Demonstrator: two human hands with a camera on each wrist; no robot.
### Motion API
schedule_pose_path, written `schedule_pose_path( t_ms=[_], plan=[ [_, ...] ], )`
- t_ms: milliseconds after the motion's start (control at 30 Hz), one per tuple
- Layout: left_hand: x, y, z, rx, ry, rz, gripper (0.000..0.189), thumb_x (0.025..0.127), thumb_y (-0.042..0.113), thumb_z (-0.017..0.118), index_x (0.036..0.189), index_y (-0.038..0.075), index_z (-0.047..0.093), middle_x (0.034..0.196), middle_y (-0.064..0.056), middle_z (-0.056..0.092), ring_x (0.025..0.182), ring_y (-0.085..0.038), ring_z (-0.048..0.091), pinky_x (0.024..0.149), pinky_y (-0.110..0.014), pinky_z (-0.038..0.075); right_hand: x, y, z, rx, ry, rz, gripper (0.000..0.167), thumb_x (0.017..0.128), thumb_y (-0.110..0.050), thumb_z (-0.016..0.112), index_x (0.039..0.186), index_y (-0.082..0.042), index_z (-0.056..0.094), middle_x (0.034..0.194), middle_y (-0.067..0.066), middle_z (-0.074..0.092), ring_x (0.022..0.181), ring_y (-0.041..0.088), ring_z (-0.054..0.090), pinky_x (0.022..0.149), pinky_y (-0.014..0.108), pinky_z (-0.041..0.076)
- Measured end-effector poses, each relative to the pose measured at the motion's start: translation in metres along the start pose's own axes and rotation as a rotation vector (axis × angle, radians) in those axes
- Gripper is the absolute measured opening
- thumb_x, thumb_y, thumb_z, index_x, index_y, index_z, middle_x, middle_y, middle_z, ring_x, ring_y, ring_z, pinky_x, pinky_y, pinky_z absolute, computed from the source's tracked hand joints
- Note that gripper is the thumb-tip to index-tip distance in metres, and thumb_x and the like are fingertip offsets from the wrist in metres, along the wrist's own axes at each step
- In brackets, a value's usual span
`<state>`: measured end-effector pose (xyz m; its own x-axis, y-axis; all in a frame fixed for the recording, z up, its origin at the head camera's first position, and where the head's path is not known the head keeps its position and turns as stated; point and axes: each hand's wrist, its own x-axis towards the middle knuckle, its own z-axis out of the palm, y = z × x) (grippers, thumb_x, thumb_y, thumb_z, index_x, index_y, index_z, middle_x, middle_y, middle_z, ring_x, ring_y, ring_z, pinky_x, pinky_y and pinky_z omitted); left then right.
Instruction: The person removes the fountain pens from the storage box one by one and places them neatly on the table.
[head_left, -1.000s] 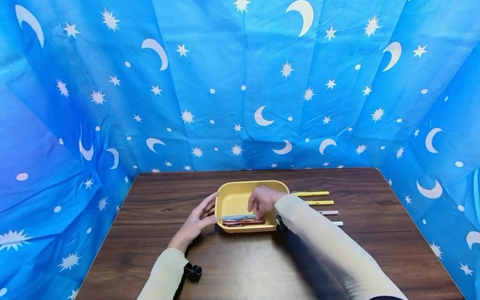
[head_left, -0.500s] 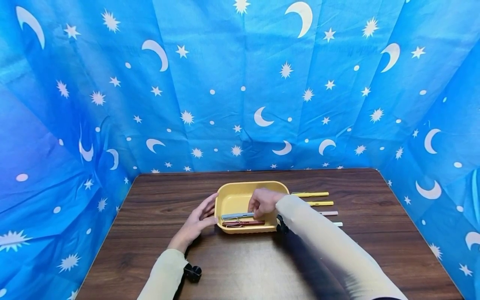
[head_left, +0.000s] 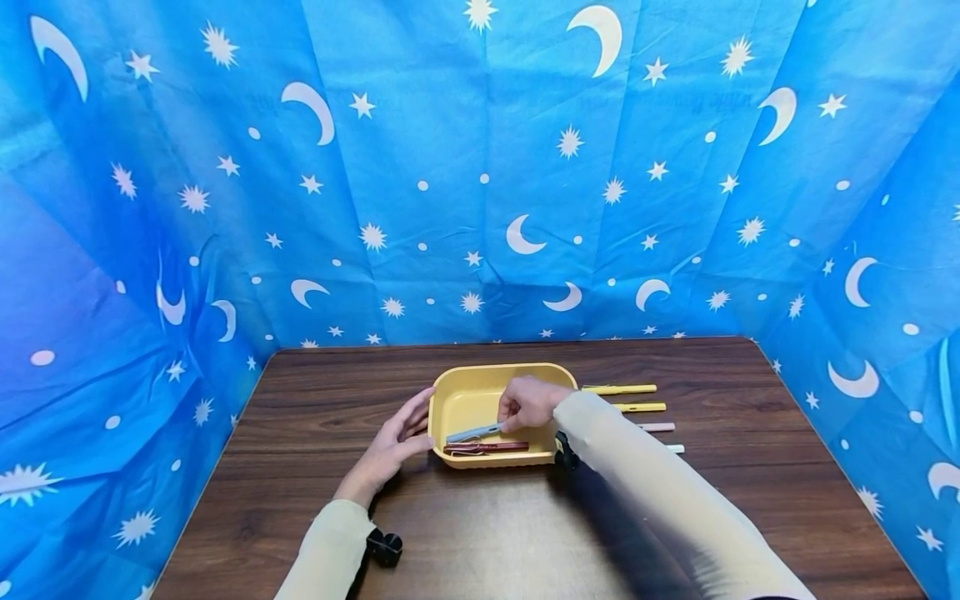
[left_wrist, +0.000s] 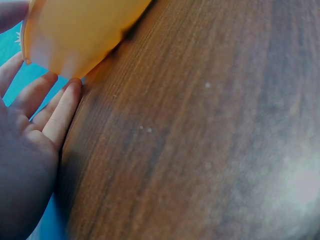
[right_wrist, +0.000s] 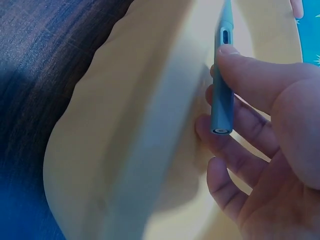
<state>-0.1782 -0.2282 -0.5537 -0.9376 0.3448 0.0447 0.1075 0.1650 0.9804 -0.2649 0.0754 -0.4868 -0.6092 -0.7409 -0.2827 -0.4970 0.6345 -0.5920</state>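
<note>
My right hand [head_left: 531,402] pinches a light blue-grey pen [right_wrist: 222,95] between thumb and fingers, inside a yellow tray [head_left: 465,374]. The pen's end, with a small round opening, points towards the camera in the right wrist view. Its other end slants down to the left in the head view. Below it, a dark red pen [head_left: 491,447] with a metal clip lies along the tray's near side. My left hand [head_left: 390,446] rests against the tray's left end, with fingers extended along the outer wall in the left wrist view [left_wrist: 30,115]. Its thumb touches near the front left corner.
To the right of the tray, two yellow pens [head_left: 626,389], a pale pink pen [head_left: 658,427] and a whitish pen [head_left: 676,448] lie on the brown wooden table [head_left: 480,533], partly hidden by my right sleeve. Blue cloth [head_left: 480,208] with moons and stars surrounds the table.
The light blue-grey pen has been lifted by my right hand from beside the dark red pen and now tilts, its right end raised. My left hand stays at the tray.
</note>
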Motion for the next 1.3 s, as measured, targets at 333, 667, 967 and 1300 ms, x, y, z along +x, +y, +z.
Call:
schedule_pose_path(
  t_ms=[333,667,967,1300],
  plan=[
    [0.0,0.0,0.0,-0.021,-0.004,0.005,0.078,0.1,0.006,0.067,0.167,0.023,0.031,0.17,-0.011,0.035,0.153,-0.038,0.038,0.113,-0.02,0.04,0.0,0.002,0.002,0.05,0.038,-0.031,0.005,0.095,-0.016,0.08,0.09,-0.015,0.081,0.075,-0.01,0.071,0.068,0.006,0.056,0.063,0.022,0.048],
    [-0.001,0.0,0.0,-0.021,-0.006,0.008,0.077,0.1,0.008,0.067,0.167,0.024,0.031,0.17,-0.01,0.035,0.153,-0.037,0.038,0.121,-0.036,0.038,-0.003,-0.002,0.001,0.038,0.046,-0.077,0.006,0.096,-0.013,0.078,0.092,-0.011,0.082,0.075,-0.009,0.07,0.067,0.003,0.054,0.062,0.02,0.048],
    [0.0,0.002,0.0,-0.013,0.006,-0.019,0.077,0.1,0.014,0.07,0.166,0.025,0.032,0.169,-0.009,0.037,0.152,-0.034,0.04,0.122,-0.058,0.03,-0.006,0.0,0.001,0.033,0.071,-0.106,0.006,0.097,-0.014,0.076,0.093,-0.011,0.081,0.076,-0.007,0.07,0.068,0.005,0.055,0.064,0.022,0.049],
    [0.0,0.003,0.0,-0.017,0.004,-0.02,0.079,0.099,0.014,0.072,0.166,0.026,0.033,0.168,-0.009,0.038,0.152,-0.034,0.04,0.122,-0.05,0.034,-0.023,0.001,-0.006,0.028,0.137,-0.165,0.008,0.098,-0.012,0.075,0.099,-0.007,0.081,0.085,-0.001,0.073,0.075,0.005,0.056,0.07,0.023,0.05]
  ],
)
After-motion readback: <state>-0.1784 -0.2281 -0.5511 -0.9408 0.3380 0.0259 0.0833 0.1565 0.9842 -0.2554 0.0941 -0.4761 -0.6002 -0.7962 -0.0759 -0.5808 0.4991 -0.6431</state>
